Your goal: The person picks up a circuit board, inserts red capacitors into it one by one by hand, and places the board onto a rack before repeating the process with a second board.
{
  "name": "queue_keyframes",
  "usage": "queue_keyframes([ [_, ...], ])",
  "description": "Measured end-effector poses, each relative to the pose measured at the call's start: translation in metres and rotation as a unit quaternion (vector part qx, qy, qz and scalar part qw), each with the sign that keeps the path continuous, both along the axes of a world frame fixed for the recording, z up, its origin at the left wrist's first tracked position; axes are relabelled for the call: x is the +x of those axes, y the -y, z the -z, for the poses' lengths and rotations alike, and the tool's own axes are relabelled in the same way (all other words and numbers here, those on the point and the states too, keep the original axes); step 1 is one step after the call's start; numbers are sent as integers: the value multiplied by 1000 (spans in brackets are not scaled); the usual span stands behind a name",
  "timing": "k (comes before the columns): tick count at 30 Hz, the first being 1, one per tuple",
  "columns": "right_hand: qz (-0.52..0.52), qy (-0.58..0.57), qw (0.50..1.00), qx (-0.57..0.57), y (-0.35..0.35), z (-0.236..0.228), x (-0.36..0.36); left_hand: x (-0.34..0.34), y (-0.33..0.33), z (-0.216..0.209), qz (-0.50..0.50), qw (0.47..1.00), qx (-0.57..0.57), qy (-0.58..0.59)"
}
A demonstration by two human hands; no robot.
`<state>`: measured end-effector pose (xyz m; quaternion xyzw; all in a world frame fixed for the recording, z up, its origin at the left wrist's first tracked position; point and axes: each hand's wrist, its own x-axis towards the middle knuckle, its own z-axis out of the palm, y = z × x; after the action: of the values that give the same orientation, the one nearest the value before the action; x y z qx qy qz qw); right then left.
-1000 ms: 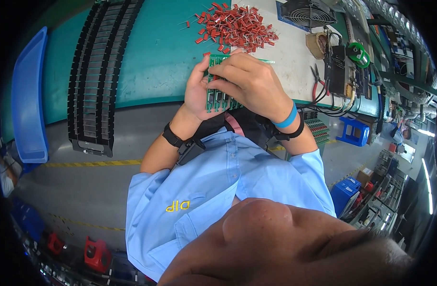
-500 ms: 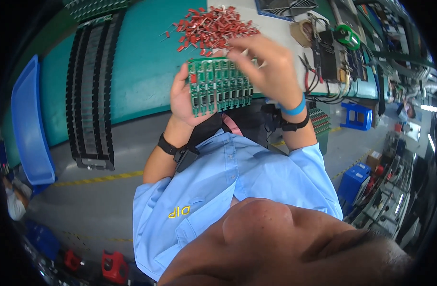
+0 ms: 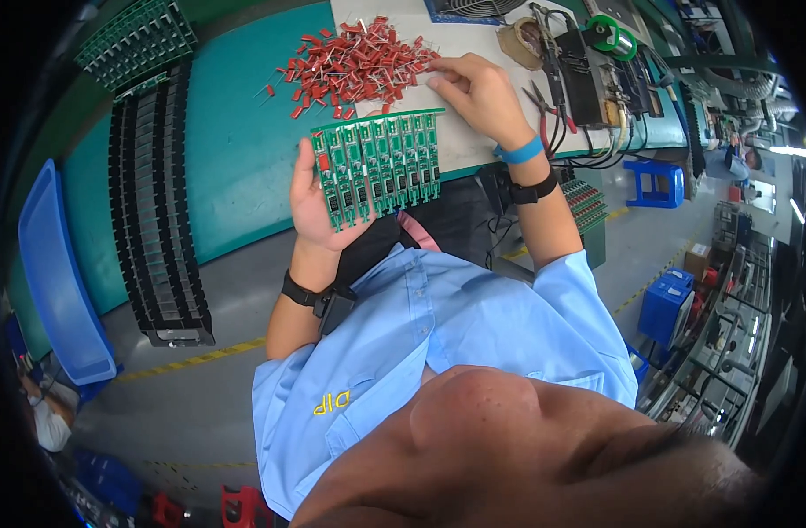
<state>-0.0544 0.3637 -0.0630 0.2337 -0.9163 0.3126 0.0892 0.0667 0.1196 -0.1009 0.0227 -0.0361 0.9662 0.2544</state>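
In my left hand (image 3: 319, 207) is a green circuit board panel (image 3: 377, 167), made up of several narrow strips side by side. The thumb lies along its left edge and the fingers are behind it. One red capacitor (image 3: 324, 163) sits on the panel's left strip. Farther away, a loose pile of red capacitors (image 3: 359, 66) with thin wire legs spreads over the bench. My right hand (image 3: 484, 95) is at the pile's right edge, its index fingertip beside the outermost capacitors. A small gap shows between the thumb and the index finger.
A black slotted rack (image 3: 157, 211) stands at left, with more green boards (image 3: 139, 44) beyond it. Far left is a blue tray (image 3: 60, 273). Pliers (image 3: 544, 106), cables and a green solder spool (image 3: 612, 37) lie to the right. A blue stool (image 3: 654, 183) stands on the floor.
My right hand has moved off the panel's upper right corner to the pile's right edge. The panel, in my left hand, has shifted slightly left and nearer in the picture.
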Motion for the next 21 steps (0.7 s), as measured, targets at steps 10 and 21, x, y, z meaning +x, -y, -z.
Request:
queue_keyframes([
  [10,60,105,983,-141,-4,-24,14,0,-3,1,-7,1000,9,28],
  [21,-105,307,899,-295,76,-48,79,-3,0,11,7,999,47,1],
])
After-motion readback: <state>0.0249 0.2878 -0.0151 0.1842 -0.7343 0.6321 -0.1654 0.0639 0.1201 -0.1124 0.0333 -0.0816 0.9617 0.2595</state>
